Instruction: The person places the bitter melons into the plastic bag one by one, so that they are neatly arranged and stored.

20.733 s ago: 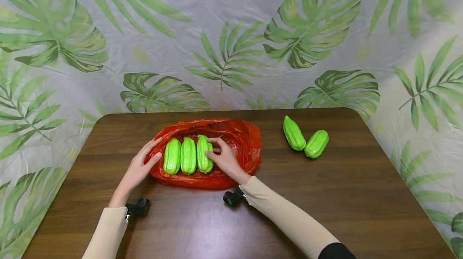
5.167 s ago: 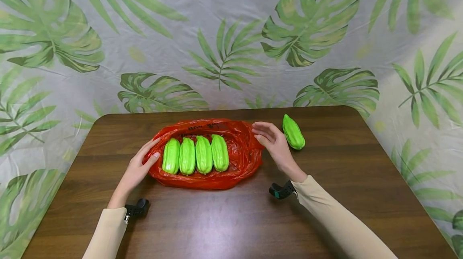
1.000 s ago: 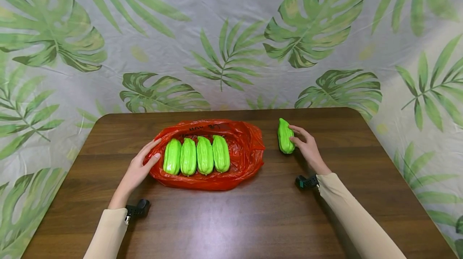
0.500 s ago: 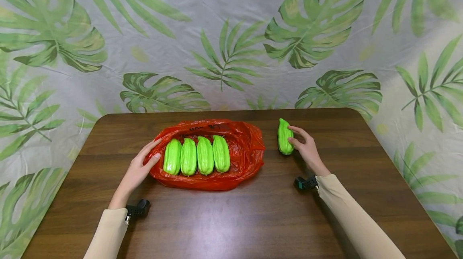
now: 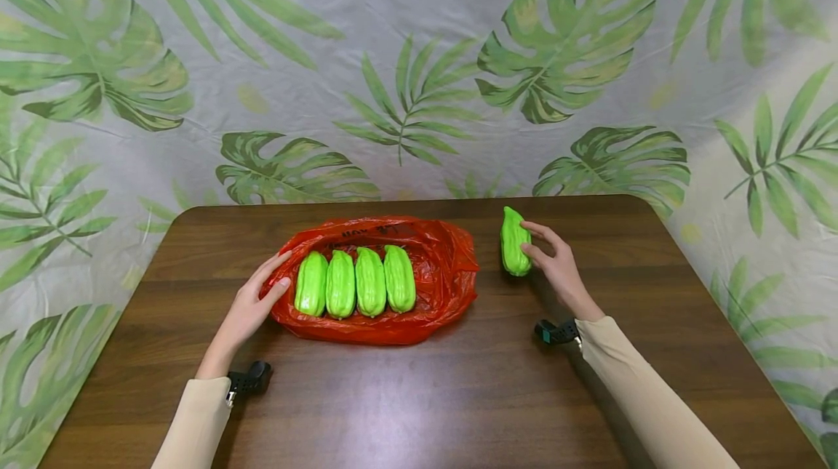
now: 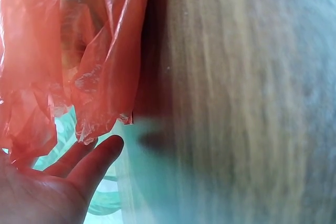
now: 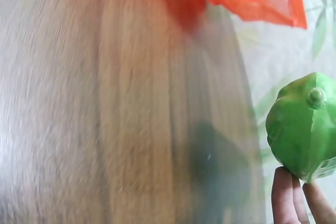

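My right hand (image 5: 555, 262) pinches a glossy, ribbed green gourd (image 5: 515, 242) between thumb and fingers, right of the bag. In the right wrist view the knobbed end of this gourd (image 7: 310, 124) faces the camera, and fingertips (image 7: 283, 195) touch its underside. A red plastic bag (image 5: 452, 287) lies spread with its mouth gaping upward. Inside it, several similar gourds (image 5: 370, 283) stand side by side in a row. My left hand (image 5: 252, 302) rests against the bag's left rim, thumb and fingers extended. The left wrist view shows that hand (image 6: 52, 192) beside the crumpled bag (image 6: 105, 72).
The brown wooden table (image 5: 419, 396) extends on all sides of the bag. A leaf-patterned cloth (image 5: 419, 76) hangs behind the table's far edge. Black wrist cameras (image 5: 250, 378) are strapped to both wrists. Dark print shows on the bag's back rim.
Over the longer span, gourds from the right have come into the bag. In the last half second the pinched gourd has shifted slightly away from me. My left hand stays at the rim.
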Motion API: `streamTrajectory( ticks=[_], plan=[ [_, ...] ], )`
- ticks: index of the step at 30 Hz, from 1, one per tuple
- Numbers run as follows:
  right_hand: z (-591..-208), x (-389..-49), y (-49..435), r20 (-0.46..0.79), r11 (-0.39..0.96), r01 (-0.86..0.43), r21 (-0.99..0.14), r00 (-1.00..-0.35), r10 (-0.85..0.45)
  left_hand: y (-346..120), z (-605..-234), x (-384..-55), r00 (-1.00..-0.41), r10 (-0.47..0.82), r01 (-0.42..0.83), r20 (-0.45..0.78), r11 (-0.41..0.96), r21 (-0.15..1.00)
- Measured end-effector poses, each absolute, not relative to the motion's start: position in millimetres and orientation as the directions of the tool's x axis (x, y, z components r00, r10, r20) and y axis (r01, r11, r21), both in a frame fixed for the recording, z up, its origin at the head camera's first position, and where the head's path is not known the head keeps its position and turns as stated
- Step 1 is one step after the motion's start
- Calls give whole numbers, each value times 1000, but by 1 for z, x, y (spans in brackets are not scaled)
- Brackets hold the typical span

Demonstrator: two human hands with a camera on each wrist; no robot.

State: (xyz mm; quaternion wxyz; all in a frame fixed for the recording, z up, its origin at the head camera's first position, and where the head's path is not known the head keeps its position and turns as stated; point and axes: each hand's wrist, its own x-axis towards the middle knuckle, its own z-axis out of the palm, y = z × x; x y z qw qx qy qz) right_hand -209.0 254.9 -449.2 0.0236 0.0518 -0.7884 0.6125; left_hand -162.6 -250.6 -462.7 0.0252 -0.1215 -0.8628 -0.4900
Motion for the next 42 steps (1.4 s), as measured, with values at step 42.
streamTrajectory(
  ticks=[42],
  plan=[
    [-403,-189,182,204,124,-235,-964,-954,-221,-251,-466,-165,-966,190,247,175,488,837]
  ],
)
